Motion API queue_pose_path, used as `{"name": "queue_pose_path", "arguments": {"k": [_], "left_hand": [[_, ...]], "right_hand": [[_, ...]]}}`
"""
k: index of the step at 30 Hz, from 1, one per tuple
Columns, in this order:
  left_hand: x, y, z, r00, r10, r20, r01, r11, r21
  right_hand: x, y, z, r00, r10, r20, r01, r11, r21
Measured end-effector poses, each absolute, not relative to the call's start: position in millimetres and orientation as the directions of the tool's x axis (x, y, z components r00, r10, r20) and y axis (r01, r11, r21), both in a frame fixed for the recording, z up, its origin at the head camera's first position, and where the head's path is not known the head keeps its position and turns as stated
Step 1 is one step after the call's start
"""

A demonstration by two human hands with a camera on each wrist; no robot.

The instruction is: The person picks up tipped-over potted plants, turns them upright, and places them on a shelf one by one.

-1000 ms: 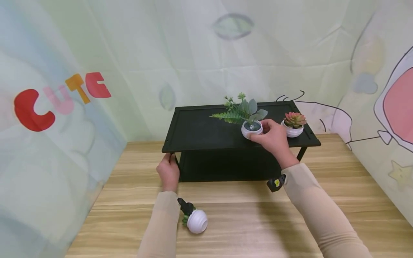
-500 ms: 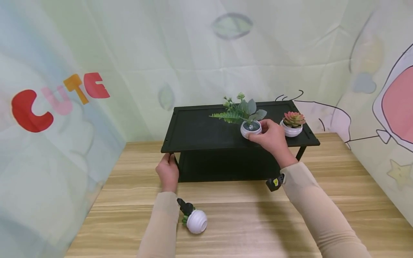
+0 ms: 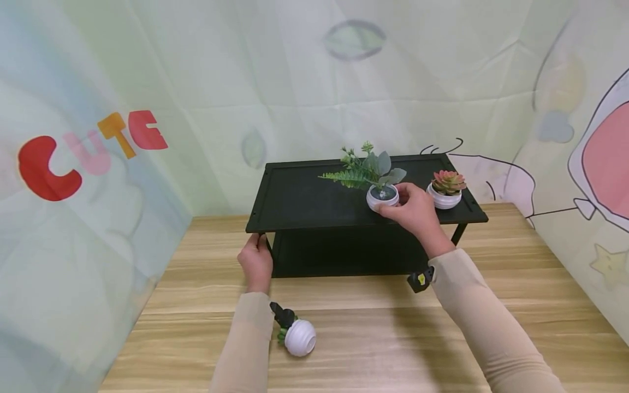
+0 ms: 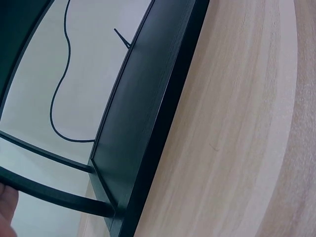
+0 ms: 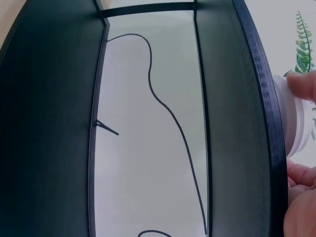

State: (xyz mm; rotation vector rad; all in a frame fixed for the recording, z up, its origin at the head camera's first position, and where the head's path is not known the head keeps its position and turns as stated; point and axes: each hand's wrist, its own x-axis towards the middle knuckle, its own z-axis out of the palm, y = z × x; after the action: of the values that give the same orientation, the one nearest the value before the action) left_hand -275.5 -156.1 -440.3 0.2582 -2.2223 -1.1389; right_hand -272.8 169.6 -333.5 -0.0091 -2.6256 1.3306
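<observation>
A black two-tier shelf (image 3: pixel 304 196) stands on the wooden table. My left hand (image 3: pixel 256 262) grips its front left leg just under the top board; in the left wrist view only some fingertips (image 4: pixel 7 205) show against the leg (image 4: pixel 54 193). On the top board, my right hand (image 3: pixel 417 213) holds a small white pot with a green artificial plant (image 3: pixel 375 173) between thumb and fingers. The right wrist view has the pot (image 5: pixel 290 116) at the board's edge. A pink-tipped succulent in a white pot (image 3: pixel 446 190) stands just right of that hand.
Another white pot with green leaves (image 3: pixel 300 337) lies on its side on the table (image 3: pixel 363 349), beside the left forearm. Behind the shelf hangs a printed cloth backdrop (image 3: pixel 295 82), which also covers both sides. A black wrist camera (image 3: pixel 420 280) sits at the right cuff.
Both hands, the shelf and the pots stay in practically the same places; only a very slight shift of the head view is visible.
</observation>
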Motion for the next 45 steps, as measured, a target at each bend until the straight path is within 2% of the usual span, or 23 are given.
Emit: {"name": "queue_pose_path", "arguments": {"k": [13,25,37,45], "left_hand": [[-276.7,-156.1,-442.5,-0.792,-0.431,0.432,0.111,0.595,0.796],[-277.9,-155.6,-443.5,-0.792,-0.419,0.445,0.123,0.604,0.788],[-276.5,-156.5,-442.6,-0.793,-0.421,0.440,0.112,0.609,0.785],[-275.8,-156.3,-443.1,-0.782,-0.411,0.469,0.129,0.629,0.767]], "right_hand": [[-268.5,169.5,-338.1,-0.970,0.095,0.225,-0.136,0.557,-0.820],[-258.1,170.8,-341.6,-0.944,0.154,0.291,-0.161,0.555,-0.816],[-235.4,167.4,-343.8,-0.909,0.214,0.358,-0.220,0.482,-0.848],[-221.3,163.4,-344.4,-0.911,0.209,0.357,-0.242,0.431,-0.870]]}}
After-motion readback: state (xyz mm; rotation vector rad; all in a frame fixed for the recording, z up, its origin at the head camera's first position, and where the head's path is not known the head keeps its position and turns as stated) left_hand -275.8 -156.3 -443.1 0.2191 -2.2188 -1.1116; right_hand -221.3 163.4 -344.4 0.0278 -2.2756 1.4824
